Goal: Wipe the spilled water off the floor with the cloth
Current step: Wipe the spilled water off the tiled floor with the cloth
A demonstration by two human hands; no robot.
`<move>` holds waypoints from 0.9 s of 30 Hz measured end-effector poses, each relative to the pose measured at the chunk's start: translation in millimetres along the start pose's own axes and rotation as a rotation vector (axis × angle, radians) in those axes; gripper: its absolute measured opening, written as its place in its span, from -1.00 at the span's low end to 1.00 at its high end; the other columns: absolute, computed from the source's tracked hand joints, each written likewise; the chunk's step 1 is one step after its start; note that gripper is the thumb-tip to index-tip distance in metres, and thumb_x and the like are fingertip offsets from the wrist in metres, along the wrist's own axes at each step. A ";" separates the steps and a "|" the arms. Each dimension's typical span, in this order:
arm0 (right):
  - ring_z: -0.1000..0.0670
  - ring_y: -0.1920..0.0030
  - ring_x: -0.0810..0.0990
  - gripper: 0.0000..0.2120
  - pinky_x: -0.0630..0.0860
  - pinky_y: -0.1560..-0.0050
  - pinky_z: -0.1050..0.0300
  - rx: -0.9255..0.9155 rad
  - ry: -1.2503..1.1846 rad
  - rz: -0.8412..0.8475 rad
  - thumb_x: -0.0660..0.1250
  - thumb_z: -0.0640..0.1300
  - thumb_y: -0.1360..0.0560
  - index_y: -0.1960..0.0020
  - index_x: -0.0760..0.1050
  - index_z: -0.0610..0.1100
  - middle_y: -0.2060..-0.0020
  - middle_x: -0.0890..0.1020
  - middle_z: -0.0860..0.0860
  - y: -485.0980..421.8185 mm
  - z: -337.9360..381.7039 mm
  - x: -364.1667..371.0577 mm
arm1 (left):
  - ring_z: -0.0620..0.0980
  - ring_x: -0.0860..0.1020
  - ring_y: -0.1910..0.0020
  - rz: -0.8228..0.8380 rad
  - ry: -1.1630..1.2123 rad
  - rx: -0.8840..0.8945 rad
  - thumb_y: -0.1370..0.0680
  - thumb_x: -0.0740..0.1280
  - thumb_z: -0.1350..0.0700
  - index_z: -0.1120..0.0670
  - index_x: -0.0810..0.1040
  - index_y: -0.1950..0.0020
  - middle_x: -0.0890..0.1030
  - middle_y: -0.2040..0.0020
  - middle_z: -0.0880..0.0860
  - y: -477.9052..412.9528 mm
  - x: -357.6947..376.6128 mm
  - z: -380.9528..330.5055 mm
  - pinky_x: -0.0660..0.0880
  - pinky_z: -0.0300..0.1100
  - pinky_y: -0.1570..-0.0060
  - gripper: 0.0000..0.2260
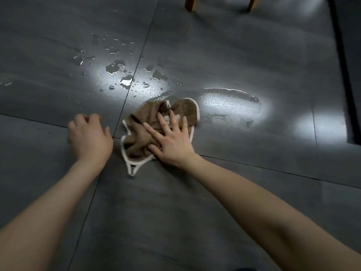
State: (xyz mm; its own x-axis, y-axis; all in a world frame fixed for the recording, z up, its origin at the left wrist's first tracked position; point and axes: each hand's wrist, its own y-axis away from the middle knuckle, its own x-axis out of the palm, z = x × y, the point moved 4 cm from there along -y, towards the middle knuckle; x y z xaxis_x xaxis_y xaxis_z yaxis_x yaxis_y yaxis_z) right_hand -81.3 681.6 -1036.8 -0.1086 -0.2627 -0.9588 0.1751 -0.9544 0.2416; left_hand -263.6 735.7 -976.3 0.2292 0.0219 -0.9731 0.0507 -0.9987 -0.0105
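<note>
A: Where is the cloth (156,132)?

B: Near the middle of the frame, bunched up on the dark grey tiled floor (214,212). It is brown with a white edging, and one thin white corner trails toward the lower part of the frame.

A: Which hand is on it?

B: The right hand (172,139). It lies palm down on the cloth, its fingers (183,126) spread apart and flat against the fabric rather than gripping it.

A: And the left hand (88,135)?

B: It sits just left of the cloth, not touching it, low over the floor where two tile seams cross. Its fingers (86,119) are curled loosely under, holding nothing. Whether the knuckles touch the tile, I cannot tell.

A: Where is the spilled water (119,70)?

B: Above the hands in the frame. Small puddles and scattered drops sit upper left of centre, on both sides of a tile seam, under a bright glare. A thin rim of water touches the upper edge of the cloth.

A: Anything to the right of the cloth?

B: A wet streak (230,100), shiny and curved, just beside the cloth's right edge, also lit by glare.

A: What else is in view?

B: Two wooden furniture legs (190,3) at the top edge of the frame, well apart from the water, and a dark strip (343,75) running down the right side.
</note>
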 end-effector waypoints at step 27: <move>-0.13 -0.05 0.52 -0.55 0.44 -0.03 0.02 0.610 -0.686 -0.006 0.24 -0.11 -0.55 -0.42 0.33 -0.15 -0.16 0.57 -0.18 51.9 -176.4 -110.9 | 0.33 0.38 -0.18 0.056 0.115 -0.026 -0.48 0.28 0.20 0.24 0.51 -0.13 0.45 -0.14 0.37 -18.0 -17.1 -48.6 0.32 0.06 -0.17 -0.75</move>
State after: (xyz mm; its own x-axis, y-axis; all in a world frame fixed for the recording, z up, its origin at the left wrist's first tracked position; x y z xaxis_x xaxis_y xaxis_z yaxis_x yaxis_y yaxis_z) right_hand 112.4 686.2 -944.3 -0.6989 -0.0983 -0.7085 -0.3532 -0.8139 0.4614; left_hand -221.1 755.6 -948.3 0.3421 -0.0269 -0.9393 0.0599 -0.9969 0.0503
